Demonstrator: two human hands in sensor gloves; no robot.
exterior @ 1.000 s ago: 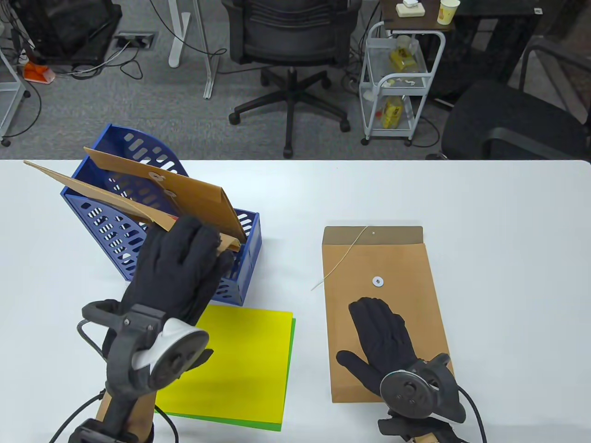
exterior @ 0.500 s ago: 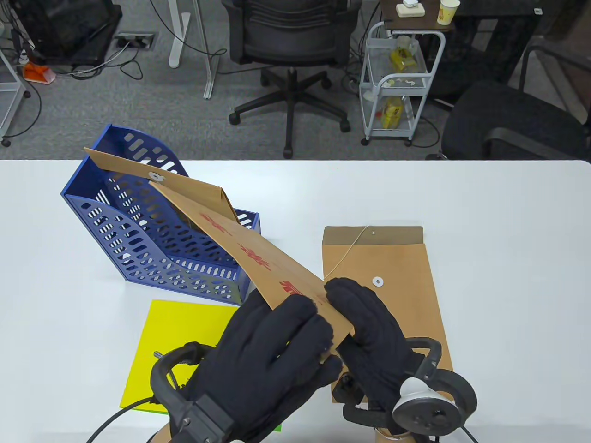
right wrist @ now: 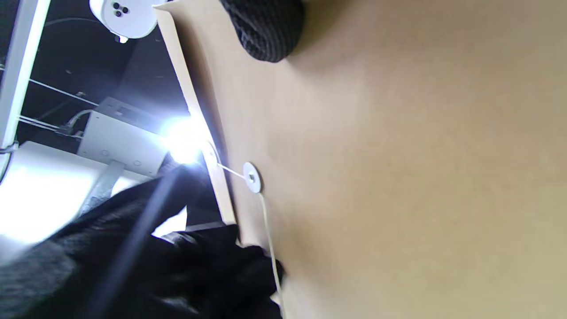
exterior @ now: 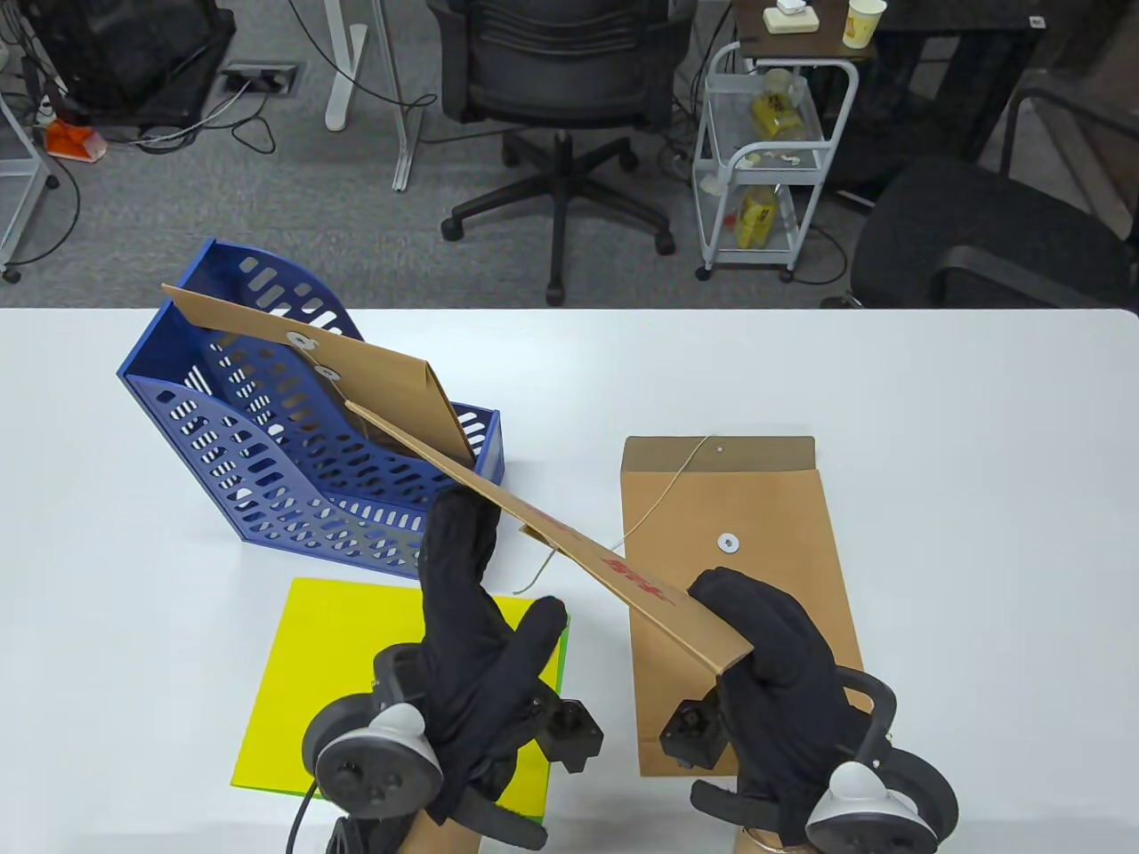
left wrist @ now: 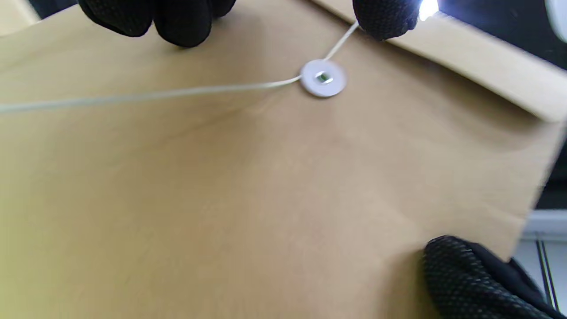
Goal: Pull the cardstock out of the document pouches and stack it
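Note:
I hold a brown string-tie pouch tilted in the air between the blue file rack and the table's front. My right hand grips its near corner. My left hand is open beneath it, fingers touching the underside near the white washer, which also shows in the right wrist view. The loose string hangs down. A second pouch leans in the rack. A third pouch lies flat on the table. Yellow cardstock lies on a green sheet.
The white table stretches to the right of the flat pouch. Beyond its far edge stand an office chair and a white wire cart.
The pouch came out of the rack toward the front right. My right hand left the flat pouch and took its near corner. My left hand let go and moved under it.

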